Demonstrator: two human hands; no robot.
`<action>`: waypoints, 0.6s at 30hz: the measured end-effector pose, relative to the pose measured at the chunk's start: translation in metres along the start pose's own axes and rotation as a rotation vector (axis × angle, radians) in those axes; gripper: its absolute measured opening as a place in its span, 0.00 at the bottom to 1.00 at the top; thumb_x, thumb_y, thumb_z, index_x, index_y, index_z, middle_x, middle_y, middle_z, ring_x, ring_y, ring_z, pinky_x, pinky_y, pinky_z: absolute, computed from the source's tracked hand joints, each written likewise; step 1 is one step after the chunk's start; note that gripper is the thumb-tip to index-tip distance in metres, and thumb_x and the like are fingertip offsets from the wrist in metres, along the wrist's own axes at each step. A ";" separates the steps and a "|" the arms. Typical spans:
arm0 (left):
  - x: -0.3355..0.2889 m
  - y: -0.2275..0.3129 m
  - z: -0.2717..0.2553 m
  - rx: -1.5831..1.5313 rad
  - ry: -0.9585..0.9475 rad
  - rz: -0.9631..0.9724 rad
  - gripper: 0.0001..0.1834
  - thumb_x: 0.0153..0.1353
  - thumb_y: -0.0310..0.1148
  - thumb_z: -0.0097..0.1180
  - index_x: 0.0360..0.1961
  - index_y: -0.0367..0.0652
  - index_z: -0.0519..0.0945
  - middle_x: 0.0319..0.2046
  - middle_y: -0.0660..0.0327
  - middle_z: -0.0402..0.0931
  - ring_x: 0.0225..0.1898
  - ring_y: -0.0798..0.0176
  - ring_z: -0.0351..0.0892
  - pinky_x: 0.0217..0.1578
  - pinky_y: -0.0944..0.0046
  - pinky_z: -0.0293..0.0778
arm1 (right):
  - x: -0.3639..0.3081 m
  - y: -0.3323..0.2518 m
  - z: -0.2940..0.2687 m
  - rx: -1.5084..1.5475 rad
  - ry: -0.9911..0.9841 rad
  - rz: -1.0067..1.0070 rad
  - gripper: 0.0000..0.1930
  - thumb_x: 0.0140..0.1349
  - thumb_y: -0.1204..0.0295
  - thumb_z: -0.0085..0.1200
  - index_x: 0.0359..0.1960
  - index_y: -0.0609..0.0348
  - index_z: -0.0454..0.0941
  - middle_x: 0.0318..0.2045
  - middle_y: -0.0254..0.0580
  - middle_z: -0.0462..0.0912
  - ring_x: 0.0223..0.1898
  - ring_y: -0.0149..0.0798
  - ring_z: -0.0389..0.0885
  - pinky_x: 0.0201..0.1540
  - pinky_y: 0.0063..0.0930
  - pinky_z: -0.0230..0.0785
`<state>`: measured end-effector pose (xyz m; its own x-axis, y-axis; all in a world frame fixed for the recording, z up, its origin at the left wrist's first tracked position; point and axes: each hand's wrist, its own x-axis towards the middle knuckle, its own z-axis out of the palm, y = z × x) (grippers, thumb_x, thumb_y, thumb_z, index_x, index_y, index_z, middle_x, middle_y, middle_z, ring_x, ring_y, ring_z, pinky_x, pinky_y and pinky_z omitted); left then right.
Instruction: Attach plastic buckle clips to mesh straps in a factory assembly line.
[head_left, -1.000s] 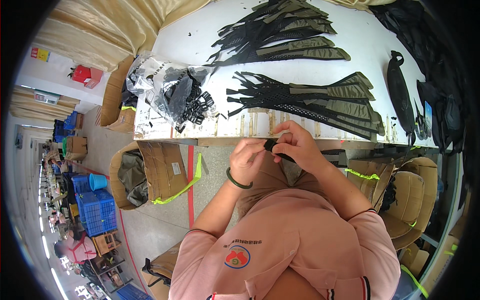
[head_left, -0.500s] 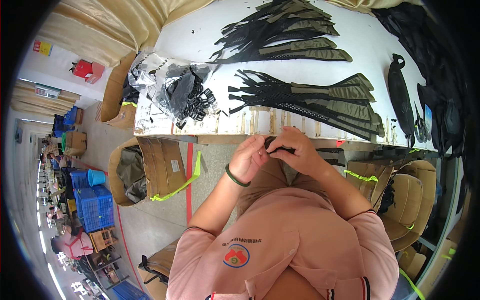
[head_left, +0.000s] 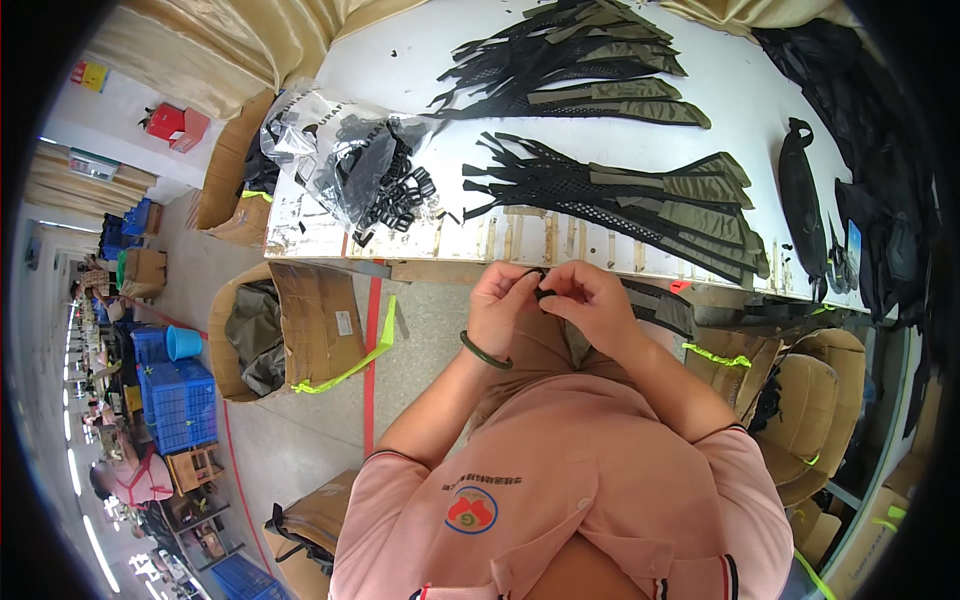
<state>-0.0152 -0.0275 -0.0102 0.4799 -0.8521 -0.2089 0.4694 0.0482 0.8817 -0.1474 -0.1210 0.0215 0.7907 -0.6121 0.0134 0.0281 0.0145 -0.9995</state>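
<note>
My left hand (head_left: 506,302), with a dark green bangle at its wrist, and my right hand (head_left: 592,304) meet just off the table's near edge. Fingertips of both pinch a small black strap end (head_left: 542,284); whether a buckle is on it cannot be made out. Beyond my right wrist a black and olive padded strap (head_left: 662,308) shows, partly covered by the hand. Nearest on the table lies a fanned row of black mesh and olive straps (head_left: 640,195). Loose black plastic buckles (head_left: 400,200) spill from a clear plastic bag (head_left: 325,150) to the left.
A second strap pile (head_left: 590,70) lies farther back on the white table (head_left: 390,60). Black fabric (head_left: 850,110) and a long black pouch (head_left: 800,210) are at the right. Cardboard boxes stand below left (head_left: 325,330) and below right (head_left: 800,400). Blue crates (head_left: 180,405) and a distant person (head_left: 140,480) are far left.
My fingers have shifted around the black strap end, the left fingers closing nearer to the right. More of the padded strap shows beside my right wrist. The view has moved slightly.
</note>
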 end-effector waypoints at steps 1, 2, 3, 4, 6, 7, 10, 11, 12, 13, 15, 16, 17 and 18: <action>0.000 0.001 -0.001 -0.053 0.005 -0.003 0.03 0.60 0.22 0.53 0.34 0.40 0.73 0.31 0.62 0.78 0.31 0.73 0.76 0.33 0.74 0.73 | 0.003 0.005 0.002 0.136 0.026 0.159 0.09 0.50 0.80 0.60 0.32 0.57 0.74 0.27 0.30 0.73 0.28 0.21 0.68 0.30 0.14 0.63; 0.001 0.001 -0.002 -0.105 0.010 -0.005 0.03 0.60 0.21 0.53 0.34 0.40 0.74 0.32 0.61 0.79 0.31 0.72 0.76 0.33 0.73 0.74 | 0.004 0.009 0.003 0.134 0.027 0.158 0.09 0.50 0.80 0.60 0.32 0.57 0.74 0.27 0.30 0.73 0.28 0.21 0.68 0.30 0.14 0.63; 0.002 0.003 -0.002 -0.105 0.007 -0.004 0.03 0.60 0.21 0.53 0.34 0.40 0.74 0.32 0.61 0.79 0.31 0.72 0.76 0.33 0.73 0.74 | 0.005 0.011 0.005 0.182 0.058 0.155 0.10 0.50 0.80 0.60 0.32 0.57 0.72 0.26 0.29 0.72 0.27 0.20 0.67 0.29 0.14 0.63; 0.000 0.003 -0.002 -0.092 0.010 0.032 0.03 0.59 0.20 0.54 0.33 0.39 0.74 0.33 0.61 0.79 0.32 0.71 0.77 0.35 0.73 0.74 | 0.005 0.013 0.007 0.233 0.084 0.157 0.12 0.50 0.79 0.61 0.33 0.57 0.71 0.25 0.28 0.71 0.26 0.19 0.66 0.29 0.13 0.63; -0.001 0.006 -0.005 -0.074 0.019 0.074 0.04 0.58 0.19 0.55 0.33 0.38 0.75 0.33 0.60 0.80 0.33 0.70 0.77 0.36 0.72 0.75 | 0.009 0.015 0.011 0.247 0.082 0.190 0.12 0.49 0.79 0.61 0.32 0.57 0.70 0.24 0.28 0.70 0.26 0.20 0.67 0.29 0.14 0.63; -0.004 0.007 -0.006 0.011 0.025 0.140 0.04 0.57 0.18 0.55 0.33 0.38 0.76 0.34 0.59 0.80 0.34 0.69 0.78 0.37 0.71 0.75 | 0.011 0.017 0.014 0.262 0.077 0.223 0.13 0.49 0.79 0.61 0.32 0.57 0.69 0.24 0.28 0.70 0.26 0.21 0.67 0.29 0.15 0.63; -0.012 0.011 -0.006 0.176 0.020 0.190 0.07 0.54 0.17 0.56 0.34 0.36 0.80 0.33 0.58 0.80 0.35 0.68 0.79 0.39 0.70 0.76 | 0.011 0.024 0.018 0.148 0.102 0.225 0.14 0.48 0.81 0.61 0.33 0.57 0.68 0.25 0.29 0.70 0.28 0.23 0.68 0.30 0.16 0.64; -0.012 0.005 -0.008 0.241 0.002 0.246 0.07 0.54 0.17 0.57 0.34 0.36 0.80 0.32 0.58 0.80 0.35 0.68 0.79 0.39 0.70 0.76 | 0.010 0.024 0.019 0.252 0.123 0.236 0.14 0.47 0.81 0.61 0.32 0.57 0.69 0.25 0.28 0.70 0.29 0.24 0.69 0.30 0.17 0.64; -0.008 -0.004 -0.008 0.312 -0.009 0.305 0.07 0.53 0.18 0.58 0.35 0.36 0.80 0.32 0.59 0.80 0.35 0.68 0.79 0.39 0.70 0.76 | 0.008 0.020 0.016 0.357 0.132 0.249 0.14 0.47 0.82 0.61 0.32 0.56 0.69 0.26 0.28 0.70 0.29 0.24 0.69 0.31 0.17 0.64; -0.009 -0.005 -0.005 0.262 -0.036 0.271 0.07 0.53 0.19 0.59 0.35 0.36 0.80 0.33 0.60 0.80 0.35 0.69 0.78 0.38 0.70 0.76 | 0.005 0.014 0.011 0.387 0.136 0.300 0.14 0.47 0.83 0.61 0.32 0.55 0.69 0.25 0.27 0.70 0.29 0.24 0.69 0.32 0.17 0.64; -0.009 -0.008 -0.001 0.260 -0.165 0.281 0.08 0.54 0.19 0.58 0.37 0.37 0.78 0.37 0.60 0.77 0.40 0.69 0.76 0.42 0.68 0.74 | -0.002 0.017 0.003 0.376 0.152 0.300 0.14 0.47 0.84 0.59 0.31 0.55 0.69 0.25 0.26 0.69 0.29 0.23 0.68 0.32 0.16 0.64; -0.009 -0.010 -0.002 0.241 -0.233 0.314 0.09 0.54 0.19 0.59 0.38 0.38 0.77 0.39 0.60 0.76 0.42 0.70 0.75 0.43 0.68 0.73 | -0.003 0.022 0.002 0.396 0.152 0.304 0.14 0.47 0.85 0.57 0.31 0.55 0.68 0.24 0.26 0.69 0.27 0.22 0.68 0.30 0.15 0.63; -0.012 -0.012 -0.001 0.152 -0.250 0.262 0.11 0.54 0.19 0.59 0.38 0.38 0.76 0.39 0.61 0.75 0.43 0.70 0.74 0.44 0.68 0.72 | -0.004 0.023 0.005 0.498 0.181 0.313 0.13 0.49 0.86 0.55 0.32 0.55 0.68 0.23 0.27 0.68 0.25 0.21 0.68 0.26 0.14 0.61; -0.014 -0.012 0.002 0.051 -0.286 0.204 0.12 0.53 0.19 0.60 0.39 0.39 0.75 0.40 0.62 0.73 0.44 0.71 0.73 0.44 0.68 0.71 | -0.003 0.018 0.007 0.502 0.141 0.303 0.13 0.49 0.86 0.55 0.32 0.55 0.68 0.23 0.27 0.68 0.25 0.21 0.68 0.26 0.14 0.61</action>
<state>-0.0294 -0.0171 -0.0173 0.3295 -0.9394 0.0942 0.3445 0.2126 0.9144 -0.1446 -0.1130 0.0038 0.7207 -0.6210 -0.3082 0.1265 0.5549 -0.8222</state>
